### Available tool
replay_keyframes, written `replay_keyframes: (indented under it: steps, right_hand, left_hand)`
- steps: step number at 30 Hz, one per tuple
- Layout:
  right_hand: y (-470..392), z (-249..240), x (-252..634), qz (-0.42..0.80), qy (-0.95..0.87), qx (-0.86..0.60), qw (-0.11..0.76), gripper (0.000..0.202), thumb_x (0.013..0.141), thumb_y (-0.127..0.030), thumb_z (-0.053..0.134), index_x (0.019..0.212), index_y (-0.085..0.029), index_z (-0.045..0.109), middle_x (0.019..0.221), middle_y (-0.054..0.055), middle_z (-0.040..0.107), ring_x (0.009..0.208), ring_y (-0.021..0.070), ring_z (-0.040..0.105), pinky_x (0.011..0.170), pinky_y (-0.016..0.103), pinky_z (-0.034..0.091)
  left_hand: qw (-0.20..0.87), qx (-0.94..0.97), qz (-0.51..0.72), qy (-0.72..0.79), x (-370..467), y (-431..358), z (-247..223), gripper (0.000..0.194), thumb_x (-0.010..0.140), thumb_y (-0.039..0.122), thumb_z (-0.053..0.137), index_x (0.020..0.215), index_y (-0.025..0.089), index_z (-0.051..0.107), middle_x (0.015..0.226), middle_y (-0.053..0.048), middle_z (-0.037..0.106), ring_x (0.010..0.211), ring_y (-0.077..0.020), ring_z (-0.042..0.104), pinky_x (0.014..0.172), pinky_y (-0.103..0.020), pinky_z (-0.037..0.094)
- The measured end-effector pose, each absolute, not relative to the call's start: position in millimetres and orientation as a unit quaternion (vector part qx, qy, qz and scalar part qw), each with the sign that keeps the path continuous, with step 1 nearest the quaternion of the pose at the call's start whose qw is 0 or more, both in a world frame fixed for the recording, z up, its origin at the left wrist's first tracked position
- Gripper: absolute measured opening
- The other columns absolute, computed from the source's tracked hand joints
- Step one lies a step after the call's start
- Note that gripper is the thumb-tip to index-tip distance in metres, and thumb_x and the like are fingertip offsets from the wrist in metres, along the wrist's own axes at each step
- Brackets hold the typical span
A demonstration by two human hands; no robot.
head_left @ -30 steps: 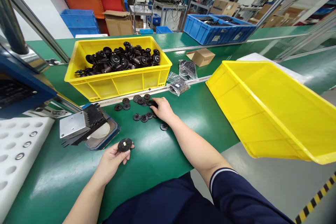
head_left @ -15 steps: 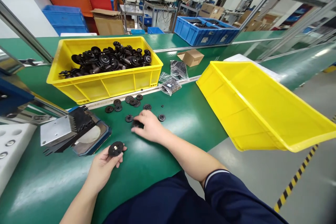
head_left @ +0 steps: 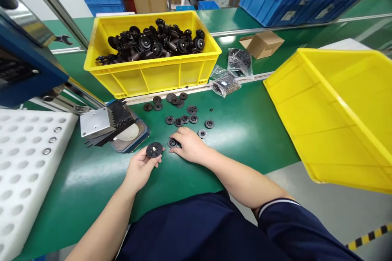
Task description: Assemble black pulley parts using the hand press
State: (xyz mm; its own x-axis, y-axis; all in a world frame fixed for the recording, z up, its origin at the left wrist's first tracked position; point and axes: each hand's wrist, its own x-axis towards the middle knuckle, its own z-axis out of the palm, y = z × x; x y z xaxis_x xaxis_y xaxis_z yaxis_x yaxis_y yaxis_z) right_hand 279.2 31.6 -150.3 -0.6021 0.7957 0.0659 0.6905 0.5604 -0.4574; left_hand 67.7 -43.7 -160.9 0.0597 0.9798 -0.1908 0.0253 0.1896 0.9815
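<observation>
My left hand (head_left: 143, 167) is closed on a black disc (head_left: 154, 150), its flat face with a small pale centre turned up towards me. To its right, my right hand (head_left: 191, 146) rests low over the bench. Thumb and fingertips close around the sides of a black ringed disc (head_left: 172, 142), partly covered by the fingers. Just beyond it lies a row of similar discs (head_left: 185, 119). One more disc (head_left: 202, 133) sits beside the right hand's knuckles, and another (head_left: 210, 124) is a little farther right.
A yellow bin (head_left: 153, 77) full of black parts stands behind. Another yellow bin (head_left: 330, 130) leans at right. Plastic bags (head_left: 226, 85) and a small carton (head_left: 267, 45) lie between them. At left are a metal fixture (head_left: 97, 123) and a white foam tray (head_left: 61, 147).
The view has shifted, so the bench sits farther right and higher. My right hand has drawn nearer my left, uncovering several discs in a row. My left hand still holds its disc.
</observation>
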Motion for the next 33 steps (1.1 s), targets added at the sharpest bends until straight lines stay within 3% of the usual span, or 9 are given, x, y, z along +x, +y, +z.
replay_keyframes:
  steps: [5,8,12,15,19,25,33]
  right_hand:
    - [31,-154,276,0.208,-0.864,-0.436,0.142,0.050,0.075,-0.044,0.081,0.112,-0.014,0.066,0.098,0.010,0.059,0.095,0.0244,0.055,0.087,0.040,0.048]
    - [32,-155,275,0.218,-0.851,-0.450,0.161,0.042,0.076,-0.040,0.081,0.107,-0.014,0.067,0.097,0.010,0.060,0.096,0.0246,0.055,0.087,0.040,0.049]
    - [25,-141,275,0.254,-0.815,-0.433,0.290,0.037,0.082,-0.036,0.076,0.111,-0.017,0.065,0.103,0.010,0.061,0.099,0.0233,0.057,0.091,0.040,0.050]
    - [12,-126,271,0.289,-0.810,-0.357,0.364,0.038,0.087,-0.037,0.069,0.120,-0.020,0.061,0.108,0.009,0.061,0.101,0.0215,0.058,0.092,0.038,0.051]
    - [-2,-118,265,0.306,-0.848,-0.288,0.324,0.035,0.091,-0.033,0.064,0.123,-0.019,0.059,0.106,0.009,0.061,0.098,0.0205,0.056,0.088,0.036,0.052]
    - [-4,-119,263,0.284,-0.868,-0.292,0.283,0.027,0.093,-0.034,0.061,0.114,-0.018,0.061,0.104,0.008,0.061,0.094,0.0206,0.054,0.086,0.037,0.051]
    - [-10,-120,262,0.250,-0.874,-0.303,0.286,0.026,0.093,-0.035,0.060,0.110,-0.015,0.060,0.103,0.010,0.062,0.092,0.0209,0.053,0.084,0.039,0.049]
  left_hand:
    - [0.560,0.455,0.438,0.537,68,-45,-164,0.031,0.081,0.033,0.074,0.106,0.015,0.068,0.101,-0.010,0.071,0.067,-0.0118,0.057,0.058,-0.025,0.049]
    - [0.556,0.455,0.433,0.544,69,-45,-166,0.034,0.078,0.032,0.076,0.106,0.016,0.068,0.099,-0.009,0.072,0.067,-0.0126,0.056,0.057,-0.025,0.048]
    - [0.497,0.519,0.421,0.553,70,-47,-167,0.019,0.082,0.031,0.071,0.095,0.017,0.071,0.092,-0.007,0.070,0.068,-0.0145,0.057,0.061,-0.027,0.048]
    - [0.414,0.603,0.409,0.546,71,-47,-166,0.009,0.084,0.025,0.067,0.089,0.019,0.072,0.091,-0.006,0.069,0.079,-0.0189,0.061,0.075,-0.031,0.050]
    - [0.373,0.642,0.407,0.532,72,-47,-164,0.017,0.084,0.022,0.066,0.099,0.020,0.073,0.105,-0.010,0.071,0.097,-0.0254,0.065,0.088,-0.037,0.049]
    - [0.373,0.639,0.394,0.545,72,-47,-165,0.017,0.082,0.028,0.069,0.096,0.021,0.075,0.106,-0.011,0.073,0.098,-0.0281,0.066,0.090,-0.040,0.050]
    - [0.326,0.669,0.393,0.540,68,-50,-169,0.022,0.087,0.027,0.065,0.105,0.021,0.075,0.110,-0.011,0.075,0.099,-0.0263,0.069,0.090,-0.039,0.054]
